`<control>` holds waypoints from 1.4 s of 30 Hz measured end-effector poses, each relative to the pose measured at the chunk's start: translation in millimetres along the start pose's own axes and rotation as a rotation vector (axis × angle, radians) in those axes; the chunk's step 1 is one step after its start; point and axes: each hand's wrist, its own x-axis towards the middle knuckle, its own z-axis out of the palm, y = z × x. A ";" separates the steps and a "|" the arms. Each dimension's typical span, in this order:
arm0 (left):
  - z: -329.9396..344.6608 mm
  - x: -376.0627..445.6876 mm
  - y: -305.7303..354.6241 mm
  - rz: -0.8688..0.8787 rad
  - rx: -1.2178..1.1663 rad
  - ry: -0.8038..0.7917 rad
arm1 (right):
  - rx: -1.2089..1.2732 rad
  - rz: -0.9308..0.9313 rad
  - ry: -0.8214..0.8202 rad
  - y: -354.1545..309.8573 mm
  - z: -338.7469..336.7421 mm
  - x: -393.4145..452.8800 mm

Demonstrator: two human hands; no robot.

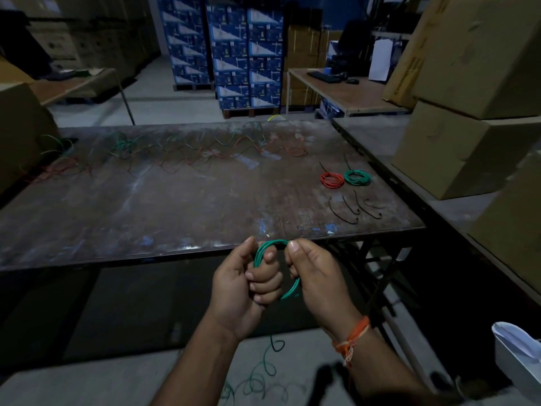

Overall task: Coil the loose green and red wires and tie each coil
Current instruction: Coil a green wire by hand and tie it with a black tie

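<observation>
A green wire coil [270, 245] is held just in front of the table's near edge. My left hand [248, 284] grips its left side, fingers curled round the loops. My right hand [314, 276] pinches the right side of the same coil. The loose tail of this green wire [260, 376] hangs down and lies tangled on the floor below. On the table [146, 206] at the right lie a tied red coil [332, 180] and a tied green coil [357, 177]. Loose green and red wires [205, 150] sprawl along the far side.
Several black cable ties [354, 208] lie near the table's right front corner. Cardboard boxes [456, 142] are stacked at the right, and one stands at the far left. Blue cartons [246, 54] and other tables stand behind. A white object [518, 356] sits low at right.
</observation>
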 end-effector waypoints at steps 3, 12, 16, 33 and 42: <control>4.5 13.9 -6.2 -0.016 0.022 0.049 | -0.041 -0.035 0.006 2.5 -12.8 5.5; 11.4 83.6 3.2 0.157 -0.153 0.047 | 0.213 0.112 -0.210 43.6 -79.8 56.1; 10.7 109.9 9.7 0.273 -0.225 0.028 | 0.172 0.161 -0.244 86.8 -121.9 69.7; 24.2 168.9 -7.5 0.488 -0.052 0.305 | -0.365 -0.200 -0.072 119.5 -173.9 92.6; 21.7 175.1 -18.1 0.550 0.541 0.417 | -0.236 -0.539 -0.189 44.5 -152.3 121.7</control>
